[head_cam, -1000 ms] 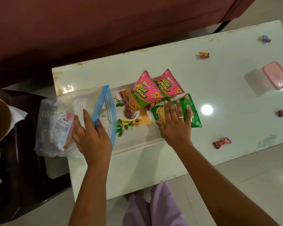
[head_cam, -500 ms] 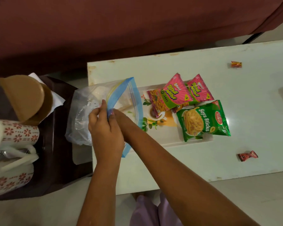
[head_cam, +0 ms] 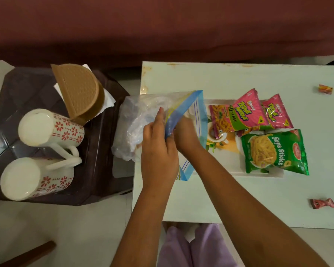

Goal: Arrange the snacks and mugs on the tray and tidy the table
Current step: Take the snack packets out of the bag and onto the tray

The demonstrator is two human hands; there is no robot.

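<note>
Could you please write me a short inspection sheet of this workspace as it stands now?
Surface: white table, rust marks along the far edge.
Job's things: tray holds two pink packets and a green packet; two mugs upside down on the dark stool.
Clutter: two wrapped candies loose on the table; brown lid on the stool.
Grippers: left hand and right hand both pinch the zip bag.
Cables: nothing seen.
Surroundings: maroon sofa behind.

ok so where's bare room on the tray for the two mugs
The tray is bare only along its near edge, between the zip bag and the green Soya Sticks packet. Its far half is crowded with two pink packets.
</note>
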